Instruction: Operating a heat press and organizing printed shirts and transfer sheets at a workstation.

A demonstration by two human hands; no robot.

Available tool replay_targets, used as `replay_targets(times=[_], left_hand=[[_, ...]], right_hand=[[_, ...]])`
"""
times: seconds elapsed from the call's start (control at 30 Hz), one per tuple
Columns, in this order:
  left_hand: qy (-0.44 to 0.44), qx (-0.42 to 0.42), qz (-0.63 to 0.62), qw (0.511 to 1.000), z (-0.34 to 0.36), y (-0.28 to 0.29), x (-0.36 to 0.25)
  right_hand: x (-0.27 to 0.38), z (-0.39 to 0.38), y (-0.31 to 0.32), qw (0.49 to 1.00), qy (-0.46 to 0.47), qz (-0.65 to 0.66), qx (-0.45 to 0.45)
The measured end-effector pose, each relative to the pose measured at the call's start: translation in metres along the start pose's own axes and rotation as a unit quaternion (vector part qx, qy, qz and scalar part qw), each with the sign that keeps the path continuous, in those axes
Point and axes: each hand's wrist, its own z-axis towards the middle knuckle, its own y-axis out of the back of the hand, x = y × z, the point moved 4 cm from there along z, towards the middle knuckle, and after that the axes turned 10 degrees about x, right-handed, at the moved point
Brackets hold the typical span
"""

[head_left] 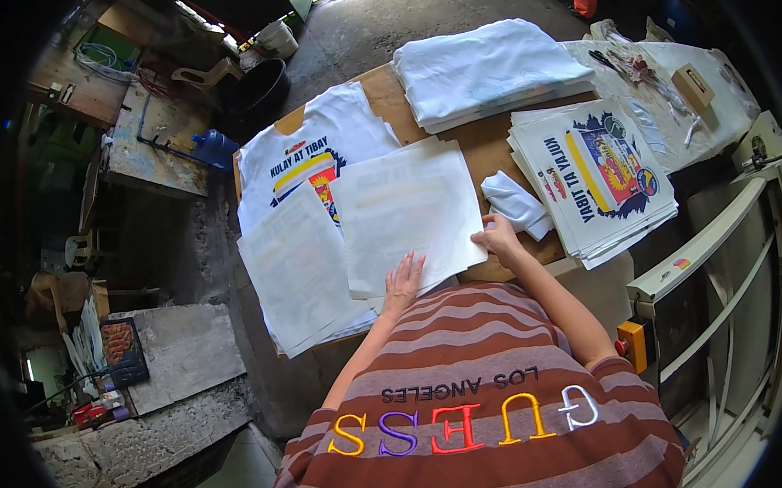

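Observation:
My left hand (403,283) rests with spread fingers on the lower edge of a white sheet (407,208), which has a faint image showing through. My right hand (490,235) grips that sheet at its lower right edge. Another white sheet (292,274) lies to its left, partly over a white T-shirt (307,117) with a colourful print. Beside my right hand is a folded white cloth (511,199). A stack of printed sheets (598,178) lies farther right, its top print showing mirrored lettering.
A brown board (478,149) carries these and a folded white pile (488,65). A cluttered white surface (690,109) with scissors is at the upper right. A machine with a pale handle (696,239) stands at right. Benches (172,332), a blue jug (214,147) and black tub (256,86) are leftward.

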Motion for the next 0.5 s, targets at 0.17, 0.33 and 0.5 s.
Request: replay_targets(times=[0.17,0.33,0.5], left_hand=[[-0.020,-0.021,-0.089,0.996,0.006,0.031,0.002],[0.039,-0.061,-0.190,0.979,0.025,0.078,-0.010],[-0.002,0.026,-0.230,0.973,0.044,0.098,-0.054]], right_hand=[[0.048,-0.015,-0.012,0.971,0.097,0.154,0.154],[0.059,-0.056,-0.025,0.958,0.086,0.024,0.271],[0.071,-0.063,-0.057,0.958,0.115,-0.128,0.230]])
